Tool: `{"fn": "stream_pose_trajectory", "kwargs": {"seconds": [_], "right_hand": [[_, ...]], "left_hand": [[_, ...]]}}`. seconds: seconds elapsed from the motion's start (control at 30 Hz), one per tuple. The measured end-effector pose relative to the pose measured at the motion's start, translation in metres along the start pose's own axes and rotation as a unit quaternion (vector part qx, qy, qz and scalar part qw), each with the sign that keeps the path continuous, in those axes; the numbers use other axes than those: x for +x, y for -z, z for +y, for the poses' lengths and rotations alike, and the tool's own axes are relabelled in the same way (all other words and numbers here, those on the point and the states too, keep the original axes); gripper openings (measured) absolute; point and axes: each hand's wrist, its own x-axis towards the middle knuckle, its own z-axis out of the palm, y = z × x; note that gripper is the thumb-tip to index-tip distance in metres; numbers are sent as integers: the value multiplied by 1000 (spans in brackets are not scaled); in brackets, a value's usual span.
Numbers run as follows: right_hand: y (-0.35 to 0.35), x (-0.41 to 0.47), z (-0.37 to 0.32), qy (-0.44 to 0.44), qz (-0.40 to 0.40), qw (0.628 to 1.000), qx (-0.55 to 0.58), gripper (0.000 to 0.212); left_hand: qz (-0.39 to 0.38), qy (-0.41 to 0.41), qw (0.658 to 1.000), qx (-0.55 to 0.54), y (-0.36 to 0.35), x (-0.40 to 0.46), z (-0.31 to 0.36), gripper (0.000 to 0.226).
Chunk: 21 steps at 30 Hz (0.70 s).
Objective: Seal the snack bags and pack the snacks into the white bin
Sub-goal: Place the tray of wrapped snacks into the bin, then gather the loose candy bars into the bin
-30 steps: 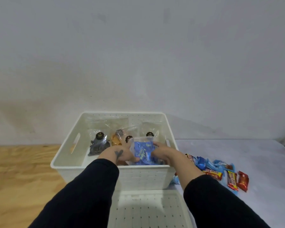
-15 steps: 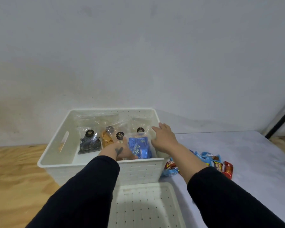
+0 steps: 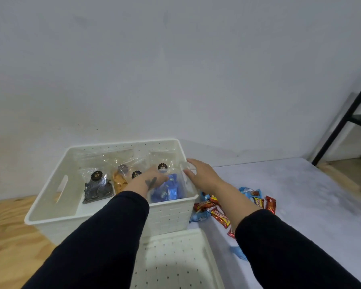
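1. Bare skin with a small dark tattoo marks the left hand (image 3: 149, 180), which reaches down into the white bin (image 3: 50, 207). It rests on the clear bag of blue snacks (image 3: 167, 189) at the near right corner of the bin. Its fingers are mostly hidden, so I cannot tell if they pinch the bag or only press it.
2. Over the right wall of the bin is the right hand (image 3: 202, 176), with fingers straight and relaxed, holding nothing. Its fingertips are at the clear top edge of the same bag.
3. Further left inside the bin stand other clear bags: one with orange snacks (image 3: 119, 182) and one with dark snacks (image 3: 98, 189), both with round black labels.
4. Outside, on the grey table just right of the bin, lie loose wrapped snacks (image 3: 219, 215) in red and blue, not yet packed.
5. Nearest to the camera lies a second white perforated tray (image 3: 171, 261).
6. I judge the step is settling the blue bag. To do it well, push it upright against the wall, check that the seal strip is closed along its whole length, and leave room for the loose snacks.
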Motion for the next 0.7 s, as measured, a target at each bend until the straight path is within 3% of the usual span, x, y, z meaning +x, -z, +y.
{"fn": "stream_pose_trajectory", "kwargs": {"seconds": [0.2, 0.43, 0.57, 0.7], "right_hand": [[39, -24, 39, -80, -39, 993, -72, 48], [63, -53, 118, -170, -48, 977, -121, 44], [61, -57, 171, -213, -61, 965, -143, 53], [46, -54, 222, -237, -92, 959, -127, 85]], "left_hand": [[17, -123, 992, 8, -7, 2, 69, 58], [-98, -228, 967, 55, -79, 10, 142, 67], [-113, -182, 965, 150, -135, 35, 132, 91], [-89, -118, 974, 170, -176, 53, 105, 94]]}}
